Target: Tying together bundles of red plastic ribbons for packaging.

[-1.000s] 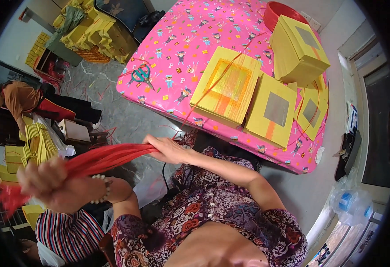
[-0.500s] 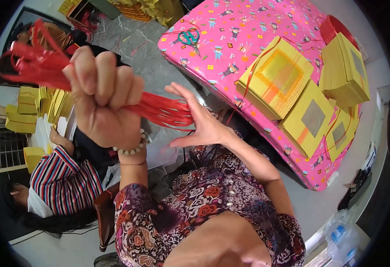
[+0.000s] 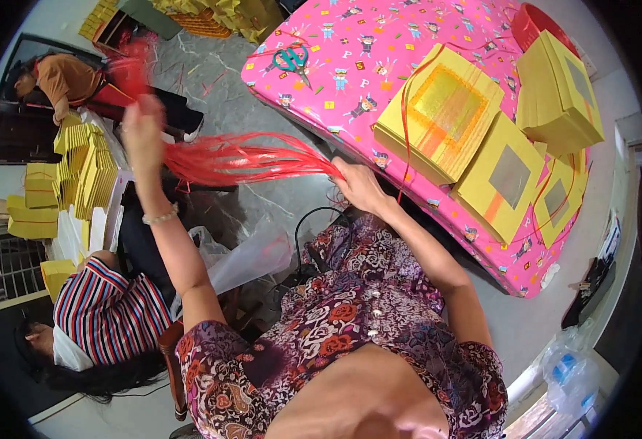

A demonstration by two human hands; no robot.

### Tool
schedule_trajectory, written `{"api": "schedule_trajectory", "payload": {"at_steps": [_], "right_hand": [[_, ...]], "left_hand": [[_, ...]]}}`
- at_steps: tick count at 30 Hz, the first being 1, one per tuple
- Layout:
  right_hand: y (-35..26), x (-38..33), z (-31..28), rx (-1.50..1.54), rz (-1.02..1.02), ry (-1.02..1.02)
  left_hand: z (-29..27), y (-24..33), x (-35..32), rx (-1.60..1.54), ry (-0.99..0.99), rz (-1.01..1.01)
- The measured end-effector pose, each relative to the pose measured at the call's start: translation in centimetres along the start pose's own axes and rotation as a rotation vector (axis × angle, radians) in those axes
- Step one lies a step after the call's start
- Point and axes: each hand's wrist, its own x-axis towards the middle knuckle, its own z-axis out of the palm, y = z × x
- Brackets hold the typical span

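A long bundle of thin red plastic strips [image 3: 251, 157] stretches in the air between my two hands. My left hand [image 3: 144, 135], smeared by motion, is closed round the bundle at the left, and a blurred tuft of strips sticks out above it. My right hand [image 3: 361, 186] grips the bundle's right end, its fingers wrapped round the gathered strips. Between the hands the strands fan apart and sag slightly. The near edge of the pink table [image 3: 321, 135] lies just beyond my right hand.
Stacks of yellow paper [image 3: 438, 110] tied with red strips stand on the pink-covered table, with teal-handled scissors [image 3: 291, 62] and a red basket [image 3: 540, 29]. At left, a person in stripes [image 3: 112, 314] and one in brown [image 3: 68, 80] are beside folded yellow paper [image 3: 94, 172].
My left hand has moved farther out and left, drawing the strips into a longer span. My right hand, open around the strips before, has closed on their end.
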Motion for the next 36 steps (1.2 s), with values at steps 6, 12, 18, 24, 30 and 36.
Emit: {"api": "schedule_trajectory", "payload": {"at_steps": [6, 12, 18, 24, 30, 36], "right_hand": [[-3.9, 2.7, -1.8, -0.445, 0.112, -0.104], [-8.3, 4.0, -1.6, -0.442, -0.012, -0.068], [-9.8, 2.9, -2.8, -0.270, -0.102, -0.044], [-7.3, 1.1, -5.4, -0.292, -0.113, -0.115], [-5.8, 1.3, -4.7, -0.479, -0.024, -0.137], [-9.7, 3.8, -2.7, -0.560, -0.102, -0.125]], "left_hand": [[7.1, 8.7, -6.2, 0.247, -0.419, 0.395], [12.1, 12.8, -10.7, -0.240, -0.607, 0.144], [11.5, 10.1, -11.8, -0.049, -0.182, 0.232], [4.0, 0.0, -6.9, -0.065, 0.422, -0.096], [3.4, -2.3, -7.4, 0.250, 0.059, -0.067], [7.6, 11.1, -8.9, -0.152, -0.177, 0.097]]}}
